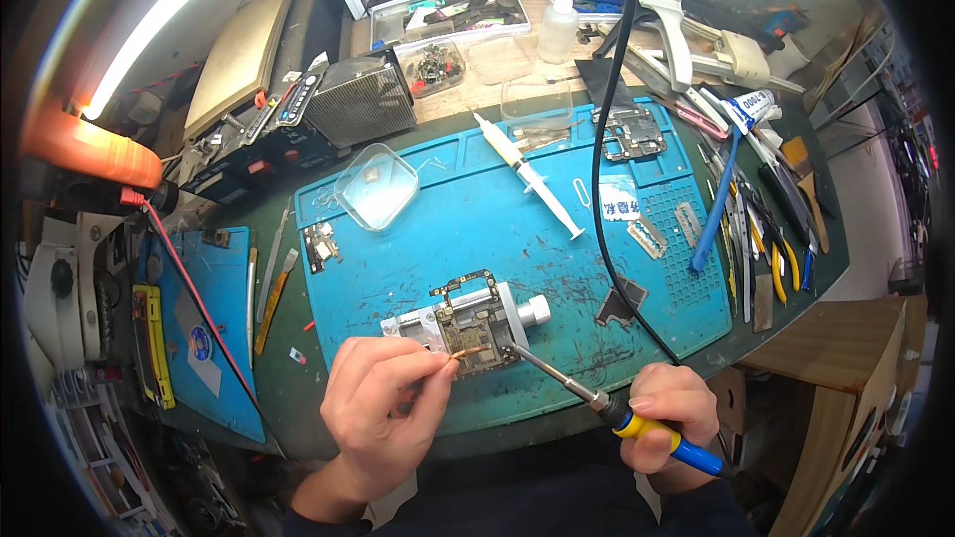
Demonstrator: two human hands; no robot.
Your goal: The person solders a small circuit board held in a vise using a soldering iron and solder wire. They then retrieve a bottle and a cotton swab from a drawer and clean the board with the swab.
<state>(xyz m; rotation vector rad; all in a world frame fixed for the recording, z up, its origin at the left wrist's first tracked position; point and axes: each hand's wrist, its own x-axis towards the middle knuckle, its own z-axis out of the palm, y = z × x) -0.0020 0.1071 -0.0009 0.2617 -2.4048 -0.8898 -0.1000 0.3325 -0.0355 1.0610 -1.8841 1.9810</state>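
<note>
A small circuit board [463, 326] is clamped in a silver metal holder [533, 312] on the blue work mat [398, 268]. My left hand [383, 408] pinches a short copper-coloured strip, which looks like desoldering braid [472, 351], between thumb and forefinger. Its free end lies over the lower part of the board. In my right hand [674, 413] is a soldering iron [567, 381] with a yellow and blue handle. The iron's tip points left and reaches the board's right side, near the braid's end. Whether the tip touches the board, I cannot tell.
A syringe [527, 176] and a clear plastic box [378, 187] lie behind the holder. One black cable [600, 179] hangs across the mat's right side. Razor blades [649, 239], pliers [793, 264] and tweezers sit at right. An orange lamp-like tool [95, 151] stands at left.
</note>
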